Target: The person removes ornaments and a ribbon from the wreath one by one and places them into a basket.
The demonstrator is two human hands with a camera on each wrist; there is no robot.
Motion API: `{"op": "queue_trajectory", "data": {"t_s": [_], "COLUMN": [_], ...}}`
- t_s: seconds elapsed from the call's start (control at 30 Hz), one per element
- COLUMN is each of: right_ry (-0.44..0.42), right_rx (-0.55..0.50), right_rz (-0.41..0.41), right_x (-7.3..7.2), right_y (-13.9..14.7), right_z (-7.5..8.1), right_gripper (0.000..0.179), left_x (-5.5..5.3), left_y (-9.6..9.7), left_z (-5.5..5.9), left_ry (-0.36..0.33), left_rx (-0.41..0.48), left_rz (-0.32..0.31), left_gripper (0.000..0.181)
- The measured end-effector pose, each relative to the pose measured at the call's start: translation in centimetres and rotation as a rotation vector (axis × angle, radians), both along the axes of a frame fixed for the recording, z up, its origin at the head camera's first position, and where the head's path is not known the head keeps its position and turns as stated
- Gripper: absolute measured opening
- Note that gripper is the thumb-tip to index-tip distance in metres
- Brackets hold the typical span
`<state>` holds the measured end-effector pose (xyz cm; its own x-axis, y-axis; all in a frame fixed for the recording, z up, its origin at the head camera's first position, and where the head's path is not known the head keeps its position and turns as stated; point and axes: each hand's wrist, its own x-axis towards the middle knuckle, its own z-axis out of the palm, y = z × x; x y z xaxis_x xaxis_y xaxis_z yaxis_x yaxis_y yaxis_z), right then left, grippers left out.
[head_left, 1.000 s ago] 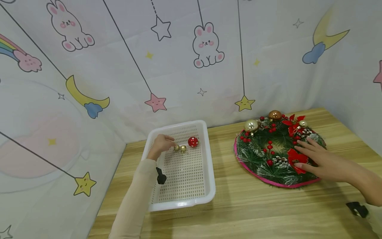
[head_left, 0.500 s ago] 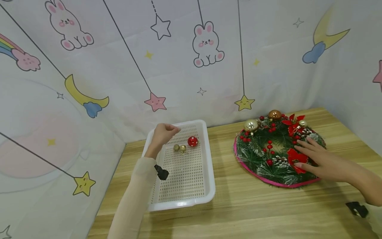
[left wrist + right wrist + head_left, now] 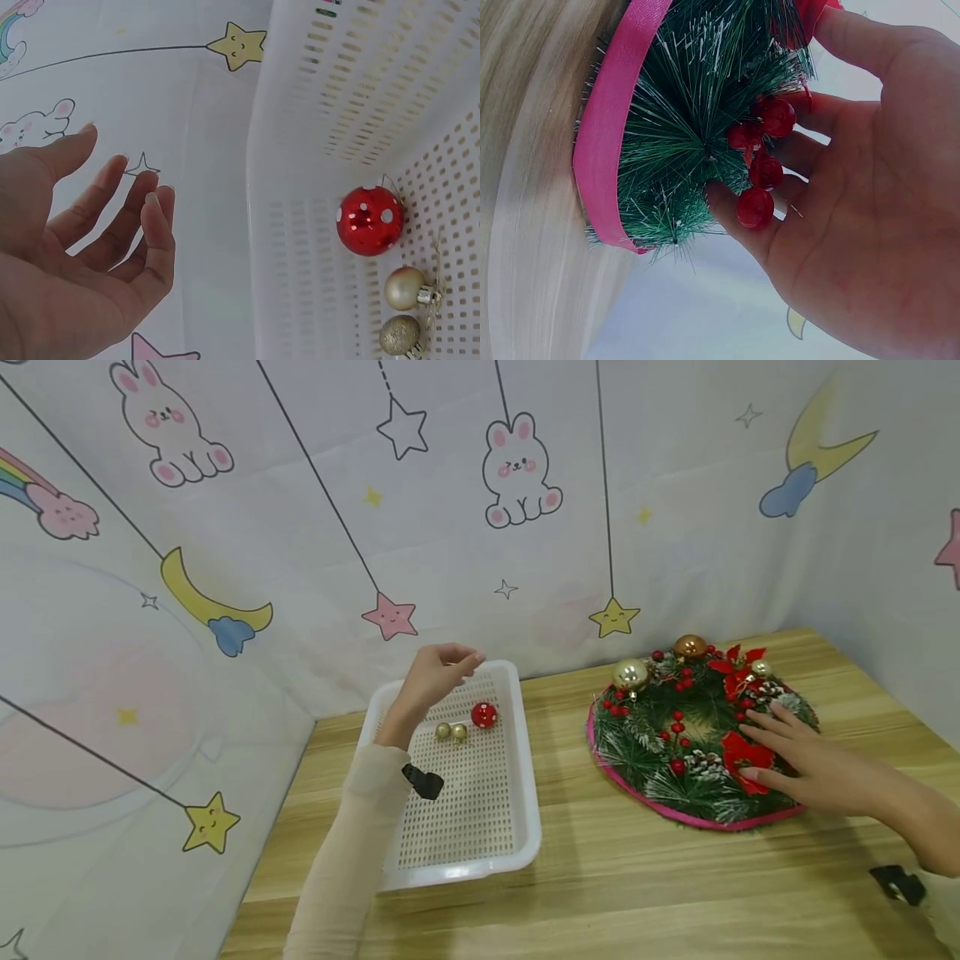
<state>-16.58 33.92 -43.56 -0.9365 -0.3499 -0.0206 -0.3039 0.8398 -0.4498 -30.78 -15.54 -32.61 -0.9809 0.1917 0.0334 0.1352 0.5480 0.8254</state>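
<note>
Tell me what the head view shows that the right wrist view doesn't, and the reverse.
Head view only: the left hand, held over the white basket; in the basket, a red spotted ball and two small gold balls; and a copper ball at the back of the wreath.

Right wrist view only: the palm side of the right hand; from the head, just its back shows.

Both: the right hand at the wreath, red berries, the pink edging, the wooden table and the pale printed backdrop.
</note>
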Motion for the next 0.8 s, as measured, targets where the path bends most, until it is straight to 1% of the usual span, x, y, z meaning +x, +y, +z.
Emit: {"op": "queue_trajectory", "data": {"t_s": [0.23,0.4,0.6,0.7,0.8], "right_ry": [-0.002,0.0,-0.005,-0.008,-0.008], "right_rx": [0.004,0.005,-0.003,0.003,0.003], "right_rz": [-0.001,0.004,0.003,-0.001,0.001], "right_x": [0.1,0.0,0.0,0.0,0.1], "right_y": [-0.1,-0.2,-0.2,-0.2,-0.2], "right_z": [0.2,0.5,0.5,0.5,0.5], "right_gripper": [0.077,0.077,0.077,0.077,0.077], "left_x": [-0.5,-0.9,-1.2,-1.4,-1.7], "left_y": [1.9,3.0,4.2,4.9,5.8], "left_z": [0.3,0.0,-0.6,-0.9,-1.1], "left_ry": [-0.004,-0.019,-0.071,-0.072,-0.058], "left_rx": [0.021,0.046,0.044,0.049,0.081], "left_rz": [-0.044,-0.07,-0.117,-0.146,-0.158], "left_gripper": [0.04,0.039,0.04,0.041,0.04]}}
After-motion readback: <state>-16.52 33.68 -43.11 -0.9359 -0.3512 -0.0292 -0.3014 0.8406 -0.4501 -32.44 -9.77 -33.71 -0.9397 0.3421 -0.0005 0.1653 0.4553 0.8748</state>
